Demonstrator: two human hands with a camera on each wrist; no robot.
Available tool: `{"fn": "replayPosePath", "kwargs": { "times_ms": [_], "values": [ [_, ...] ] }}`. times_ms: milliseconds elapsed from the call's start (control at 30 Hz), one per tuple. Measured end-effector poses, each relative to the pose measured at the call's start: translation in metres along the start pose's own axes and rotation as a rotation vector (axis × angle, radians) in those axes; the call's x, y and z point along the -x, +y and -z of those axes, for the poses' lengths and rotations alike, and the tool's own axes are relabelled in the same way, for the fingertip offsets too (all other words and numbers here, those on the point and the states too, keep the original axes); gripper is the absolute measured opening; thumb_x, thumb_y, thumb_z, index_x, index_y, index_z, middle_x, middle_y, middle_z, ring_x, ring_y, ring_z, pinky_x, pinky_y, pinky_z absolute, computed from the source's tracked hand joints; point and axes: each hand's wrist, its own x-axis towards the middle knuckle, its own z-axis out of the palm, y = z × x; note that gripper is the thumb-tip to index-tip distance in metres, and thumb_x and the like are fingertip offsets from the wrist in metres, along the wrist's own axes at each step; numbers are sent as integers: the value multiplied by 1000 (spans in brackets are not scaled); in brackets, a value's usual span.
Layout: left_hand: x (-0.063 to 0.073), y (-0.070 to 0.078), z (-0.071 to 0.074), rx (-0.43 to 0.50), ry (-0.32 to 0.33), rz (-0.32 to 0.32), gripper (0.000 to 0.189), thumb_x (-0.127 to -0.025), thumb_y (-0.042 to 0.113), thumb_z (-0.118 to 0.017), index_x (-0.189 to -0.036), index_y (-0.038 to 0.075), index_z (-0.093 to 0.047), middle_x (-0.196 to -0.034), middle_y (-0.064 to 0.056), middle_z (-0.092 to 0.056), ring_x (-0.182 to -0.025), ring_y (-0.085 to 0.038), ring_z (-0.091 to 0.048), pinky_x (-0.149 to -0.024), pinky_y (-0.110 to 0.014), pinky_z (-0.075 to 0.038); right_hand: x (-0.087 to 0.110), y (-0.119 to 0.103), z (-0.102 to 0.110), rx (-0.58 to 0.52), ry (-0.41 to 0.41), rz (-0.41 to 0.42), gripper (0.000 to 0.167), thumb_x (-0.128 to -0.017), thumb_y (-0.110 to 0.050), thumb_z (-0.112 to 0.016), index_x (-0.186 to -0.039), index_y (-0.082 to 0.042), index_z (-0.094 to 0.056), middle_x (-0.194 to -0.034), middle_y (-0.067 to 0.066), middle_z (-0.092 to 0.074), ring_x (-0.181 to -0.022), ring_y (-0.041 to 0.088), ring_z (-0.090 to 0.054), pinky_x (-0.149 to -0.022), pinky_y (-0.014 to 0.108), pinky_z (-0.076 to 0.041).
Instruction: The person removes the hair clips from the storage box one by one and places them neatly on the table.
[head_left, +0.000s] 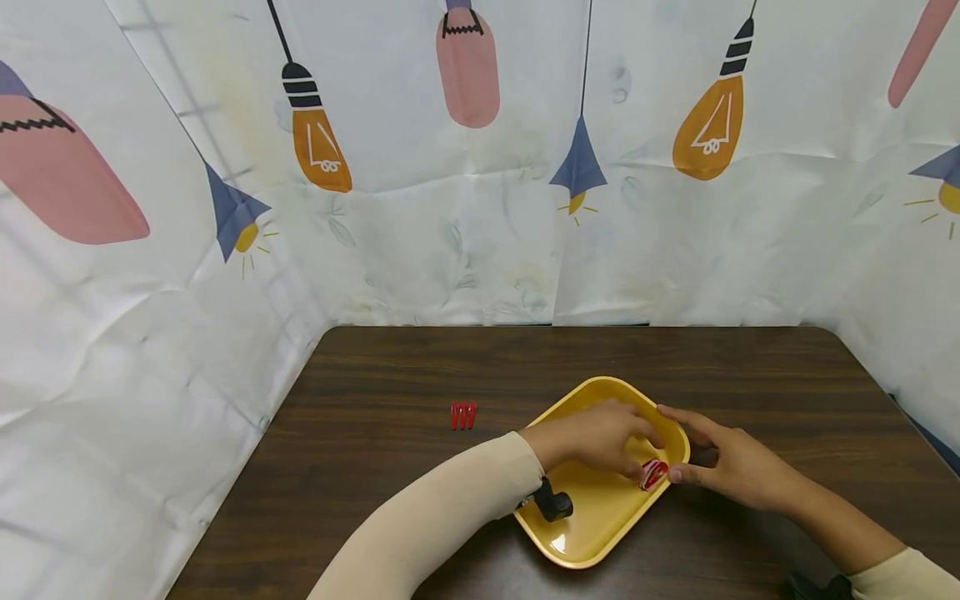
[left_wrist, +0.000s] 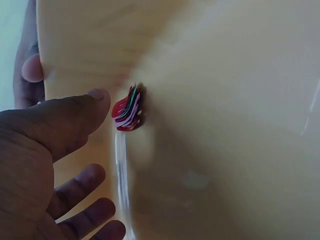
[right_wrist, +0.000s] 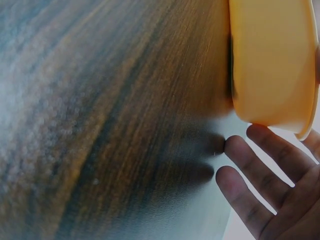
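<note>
A yellow tray (head_left: 550,542) stands at an angle on the dark table. In its right part lies a small bunch of hair clips (head_left: 654,474), mostly red; the left wrist view shows red, pink and green layers in the bunch (left_wrist: 129,110). My left hand (head_left: 607,437) reaches into the tray, its thumb right beside the bunch and its other fingers loosely bent, gripping nothing visible. My right hand (head_left: 738,467) touches the tray's right corner from outside, thumb and forefinger spread along the rim. In the right wrist view its fingers (right_wrist: 270,170) are nearly straight.
Three red clips (head_left: 463,415) lie side by side on the table (head_left: 360,467), left of the tray. A patterned white curtain (head_left: 465,242) hangs behind the table and along its sides. A black wrist camera (head_left: 553,502) on the left forearm hangs over the tray.
</note>
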Motion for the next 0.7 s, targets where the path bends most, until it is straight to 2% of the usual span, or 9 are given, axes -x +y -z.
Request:
{"fn": "replayPosePath", "kwargs": {
  "times_ms": [300,567,700],
  "values": [
    [-2,8,-3,-32,-47,30,50,-85,46,-83,-132,38,-67,-127,19,-58,-119,-6,-47,-98,-21,-36,0,0,0,3,1,0,82,-88,-54,-76,-158,-32,-38,-138,26,-59,-117,46,-61,-82,65,-52],
    [-2,11,-6,-96,-40,37,50,-83,48,-84,-130,44,-67,-124,17,-56,-114,-5,-44,-91,-22,-36,0,-1,0,-3,0,3,82,-89,-52,-76,-158,-32,-38,-140,26,-57,-119,46,-60,-83,64,-52],
    [-3,12,-10,-106,-35,49,48,-83,49,-84,-128,47,-67,-124,18,-54,-115,-4,-41,-93,-22,-34,0,-1,0,-12,-4,6,81,-89,-52,-75,-159,-32,-37,-143,27,-54,-120,47,-60,-82,63,-52]
  ]
}}
